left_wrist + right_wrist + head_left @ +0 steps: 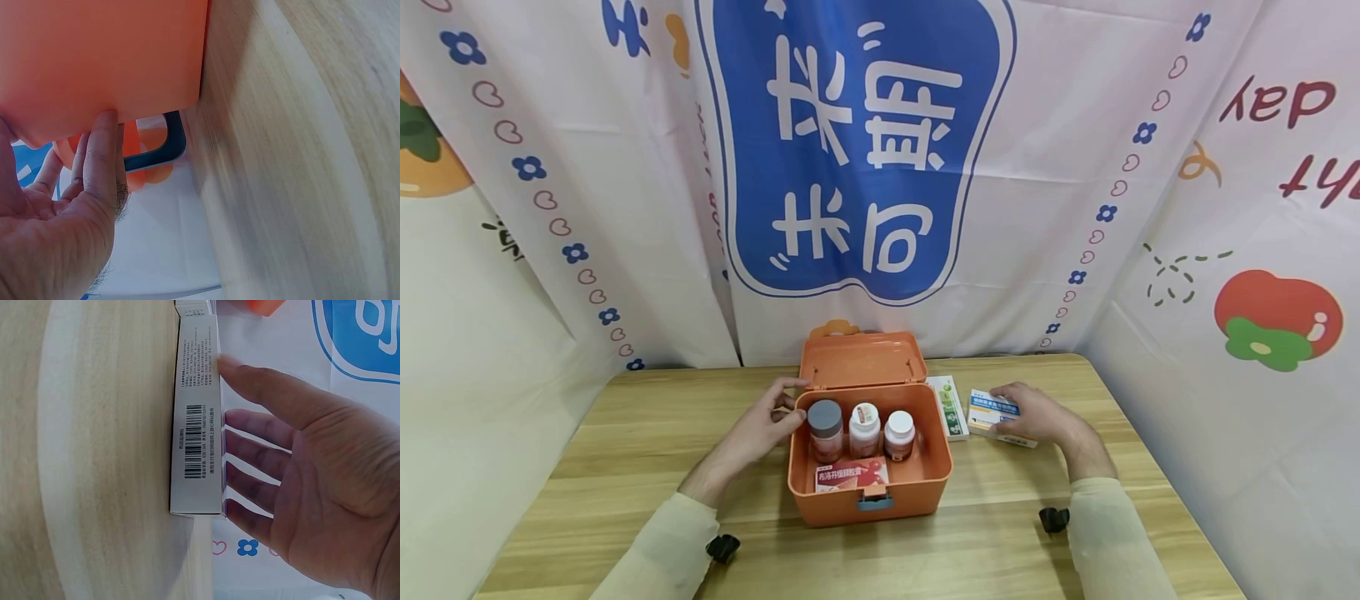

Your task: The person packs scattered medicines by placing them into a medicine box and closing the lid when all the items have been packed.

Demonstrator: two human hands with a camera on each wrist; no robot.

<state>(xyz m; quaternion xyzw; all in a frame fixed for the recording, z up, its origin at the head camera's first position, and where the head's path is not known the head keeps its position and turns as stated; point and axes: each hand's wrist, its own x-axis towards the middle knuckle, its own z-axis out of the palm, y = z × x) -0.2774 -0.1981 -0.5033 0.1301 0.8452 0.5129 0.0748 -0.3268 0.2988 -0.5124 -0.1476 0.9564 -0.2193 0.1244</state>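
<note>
An orange lidded box (871,504) stands on the table with its lid (865,360) tipped back. Inside are a grey-capped bottle (826,429), two white-capped bottles (865,429) and a red-and-white medicine box (852,474). My left hand (770,425) is at the box's left side, its thumb by the rim. In the left wrist view, a nearly straight finger touches the orange wall. My right hand (1033,414) lies spread over a blue-and-white medicine box (988,408) flat on the table; its fingertips meet the top edge in the right wrist view.
A green-and-white medicine box (950,408) lies between the orange box and the blue-and-white one. A dark handle (169,150) projects behind the orange box. Printed curtains (865,317) hang along the back and sides of the wooden table (910,558).
</note>
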